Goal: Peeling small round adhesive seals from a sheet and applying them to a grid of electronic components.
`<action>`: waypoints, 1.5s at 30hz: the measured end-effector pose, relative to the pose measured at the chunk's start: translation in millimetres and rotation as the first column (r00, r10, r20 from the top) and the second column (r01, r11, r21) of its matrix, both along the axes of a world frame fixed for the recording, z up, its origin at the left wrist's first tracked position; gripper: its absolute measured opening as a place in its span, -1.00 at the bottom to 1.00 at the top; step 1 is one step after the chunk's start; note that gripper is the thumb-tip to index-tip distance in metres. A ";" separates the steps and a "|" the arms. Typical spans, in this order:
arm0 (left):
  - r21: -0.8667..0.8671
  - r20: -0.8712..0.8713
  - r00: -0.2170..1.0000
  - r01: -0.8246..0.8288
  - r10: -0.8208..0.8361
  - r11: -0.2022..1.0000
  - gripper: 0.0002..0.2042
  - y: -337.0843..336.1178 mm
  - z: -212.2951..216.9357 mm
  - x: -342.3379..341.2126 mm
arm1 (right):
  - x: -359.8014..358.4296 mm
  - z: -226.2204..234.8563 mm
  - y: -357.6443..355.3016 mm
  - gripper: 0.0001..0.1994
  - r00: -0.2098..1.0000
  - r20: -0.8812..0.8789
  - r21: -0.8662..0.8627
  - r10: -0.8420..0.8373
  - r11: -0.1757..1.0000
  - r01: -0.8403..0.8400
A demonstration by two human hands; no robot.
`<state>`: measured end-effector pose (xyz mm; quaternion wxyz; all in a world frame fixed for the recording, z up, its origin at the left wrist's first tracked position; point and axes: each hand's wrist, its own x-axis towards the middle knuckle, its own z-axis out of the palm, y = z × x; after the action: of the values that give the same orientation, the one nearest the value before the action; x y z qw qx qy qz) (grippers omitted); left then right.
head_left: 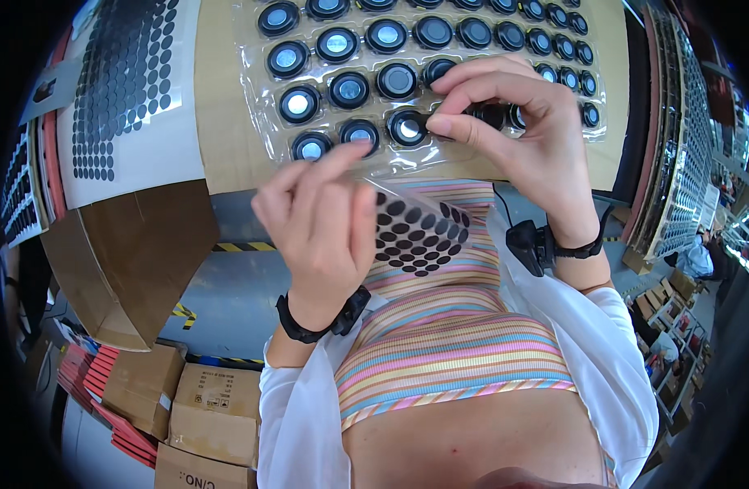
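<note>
A clear plastic tray holds rows of round black parts, many with a shiny silver disc in the middle. My left hand has its thumb and fingers closed on a clear sheet of round black stickers, which hangs below the tray's near edge. Its index fingertip reaches a part in the nearest row. Over the tray, my right hand pinches thumb and index finger together beside another near-row part. Something dark shows at those fingertips, too small to make out. The right hand covers several parts behind it.
Brown cardboard lies under the tray. More sheets of black dots lie at the left on a white surface. An opened cardboard box stands below them, with closed cartons nearer. Stacked sheets rise at the right.
</note>
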<state>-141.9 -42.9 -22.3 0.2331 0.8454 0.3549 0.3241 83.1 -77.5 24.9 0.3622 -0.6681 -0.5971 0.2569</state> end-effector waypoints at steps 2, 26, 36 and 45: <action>0.006 0.011 1.000 0.020 -0.020 1.000 -0.83 -5.6 -3.2 1.4 | -4.7 -2.3 0.4 -0.85 1.000 0.029 -0.034 -0.009 0.999 0.010; 0.037 -0.036 0.992 0.124 -0.123 0.992 -0.87 -2.4 -3.9 7.7 | -17.1 -11.4 3.0 -0.82 0.987 0.153 0.065 -0.039 0.997 0.030; 0.066 0.194 0.977 -0.099 0.085 0.993 -0.82 4.5 -9.0 -10.4 | -3.0 10.1 -21.9 -0.81 0.868 -0.453 -0.195 0.202 0.928 -0.318; 0.164 0.178 0.983 -0.079 0.050 0.983 -0.82 -2.0 -8.3 -8.6 | -6.3 6.6 -21.0 -0.84 0.883 -0.445 -0.245 0.151 0.927 -0.282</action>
<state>-150.4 -44.8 -30.6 0.1793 0.8188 0.3317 0.4328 76.8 -98.5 31.5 0.3434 -0.5730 -0.5308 0.5215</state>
